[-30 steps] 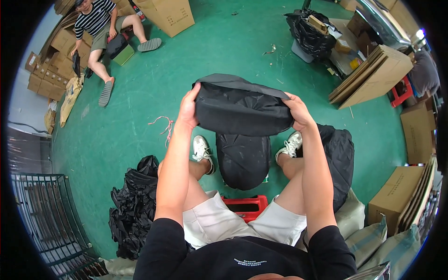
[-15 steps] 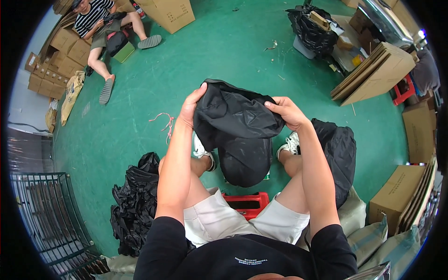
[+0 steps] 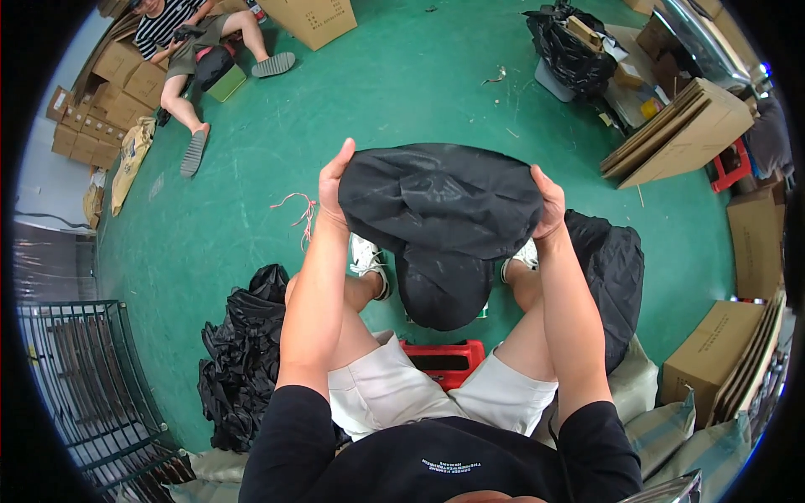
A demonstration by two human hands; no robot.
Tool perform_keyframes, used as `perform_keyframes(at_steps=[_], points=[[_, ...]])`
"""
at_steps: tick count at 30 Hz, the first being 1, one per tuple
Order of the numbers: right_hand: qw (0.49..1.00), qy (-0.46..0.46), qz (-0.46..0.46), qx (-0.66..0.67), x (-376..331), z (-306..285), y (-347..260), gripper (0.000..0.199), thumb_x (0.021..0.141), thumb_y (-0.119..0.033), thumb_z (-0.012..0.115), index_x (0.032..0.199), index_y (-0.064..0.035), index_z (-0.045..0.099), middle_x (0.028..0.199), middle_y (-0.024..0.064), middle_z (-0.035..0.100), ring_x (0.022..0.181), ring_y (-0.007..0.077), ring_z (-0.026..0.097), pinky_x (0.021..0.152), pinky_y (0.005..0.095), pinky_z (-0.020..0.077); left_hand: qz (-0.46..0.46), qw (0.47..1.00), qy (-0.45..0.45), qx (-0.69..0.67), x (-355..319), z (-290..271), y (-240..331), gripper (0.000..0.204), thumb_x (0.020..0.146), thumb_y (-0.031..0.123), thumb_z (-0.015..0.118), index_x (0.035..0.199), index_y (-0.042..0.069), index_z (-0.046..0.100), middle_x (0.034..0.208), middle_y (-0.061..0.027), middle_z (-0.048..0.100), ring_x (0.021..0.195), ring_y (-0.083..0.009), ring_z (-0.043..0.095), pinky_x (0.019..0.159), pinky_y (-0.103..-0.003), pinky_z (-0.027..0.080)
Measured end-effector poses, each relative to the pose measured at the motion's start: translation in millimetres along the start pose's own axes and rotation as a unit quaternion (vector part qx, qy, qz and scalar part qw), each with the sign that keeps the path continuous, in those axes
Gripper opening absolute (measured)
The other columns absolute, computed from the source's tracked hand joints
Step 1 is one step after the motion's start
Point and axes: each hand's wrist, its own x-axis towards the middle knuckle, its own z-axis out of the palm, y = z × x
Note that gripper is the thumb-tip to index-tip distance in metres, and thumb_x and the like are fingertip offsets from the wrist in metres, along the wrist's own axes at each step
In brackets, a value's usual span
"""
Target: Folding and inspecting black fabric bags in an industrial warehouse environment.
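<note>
Between my two hands a black fabric piece (image 3: 440,189), like a cloth cover or bag, is stretched out wide over the floor. My left hand (image 3: 334,184) grips its left end, thumb pointing up along the edge. At the right end my right hand (image 3: 549,203) grips the cloth, its other fingers partly hidden behind it. Just under the cloth, between my shoes, is a rounded, smooth black form (image 3: 444,289); whether it joins the held cloth I cannot tell. A heap of crumpled black fabric (image 3: 243,360) lies by my left leg, and more black fabric (image 3: 608,285) by my right.
A red plastic stool (image 3: 444,362) shows between my thighs. Pink string (image 3: 303,214) lies on the green floor. At the far left another person (image 3: 176,42) sits near stacked cartons (image 3: 117,92). Flattened cardboard (image 3: 683,138) leans at right; a black metal rack (image 3: 88,377) stands at left.
The black fabric has been pulled wider and flatter between my hands. My right hand has moved to the right, and my left hand slightly left.
</note>
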Motion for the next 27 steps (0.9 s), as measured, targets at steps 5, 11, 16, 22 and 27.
perform_keyframes(at_steps=[5, 11, 16, 22, 27], points=[[0.994, 0.084, 0.022, 0.069, 17, 3, -2, 0.048, 0.101, -0.037, 0.038, 0.120, 0.0032, 0.056, 0.122, 0.0191, 0.060, 0.111, 0.0318, 0.060, 0.098, 0.0469, 0.0468, 0.040, 0.992, -0.116, -0.018, 0, 1, -10, 0.071, 0.090, 0.046, 0.056, 0.136, -0.005, 0.037, 0.136, -0.0198, 0.048, 0.123, -0.0322, 0.050, 0.105, -0.044, 0.039], [0.995, 0.015, -0.047, 0.090, 25, 9, -7, 0.074, 0.092, -0.059, 0.044, 0.133, 0.0023, 0.047, 0.137, 0.0205, 0.048, 0.122, 0.0374, 0.050, 0.106, 0.0523, 0.0366, 0.158, 0.967, -0.131, 0.151, 8, 23, -16, 0.081, 0.085, 0.020, 0.064, 0.149, 0.003, 0.018, 0.140, -0.0160, 0.045, 0.127, -0.0283, 0.047, 0.108, -0.040, 0.034], [0.998, 0.044, -0.023, 0.025, 19, 22, -4, 0.090, 0.080, -0.071, 0.054, 0.137, -0.0019, 0.043, 0.144, 0.0197, 0.040, 0.131, 0.0411, 0.039, 0.107, 0.0531, 0.0342, 0.229, 0.973, 0.016, -0.029, 20, 3, -7, 0.058, 0.092, 0.007, 0.051, 0.146, 0.007, 0.027, 0.130, -0.0140, 0.054, 0.117, -0.0247, 0.056, 0.103, -0.040, 0.043], [0.998, 0.052, 0.014, -0.026, 30, 29, 29, 0.077, 0.086, -0.041, 0.065, 0.141, 0.0005, 0.032, 0.144, 0.0202, 0.039, 0.132, 0.0359, 0.039, 0.109, 0.0502, 0.0320, 0.280, 0.946, 0.158, -0.025, 30, -37, -5, 0.038, 0.098, 0.007, 0.039, 0.136, 0.001, 0.041, 0.126, -0.0169, 0.057, 0.112, -0.0260, 0.059, 0.100, -0.040, 0.047], [0.978, 0.171, -0.047, -0.110, 43, 9, 38, 0.059, 0.081, -0.009, 0.069, 0.132, 0.0038, 0.042, 0.134, 0.0173, 0.050, 0.126, 0.0309, 0.047, 0.106, 0.0475, 0.0358, 0.268, 0.955, 0.125, -0.007, 35, -10, -20, 0.043, 0.096, 0.003, 0.044, 0.139, 0.004, 0.039, 0.123, -0.0152, 0.058, 0.110, -0.0244, 0.060, 0.097, -0.038, 0.050]])
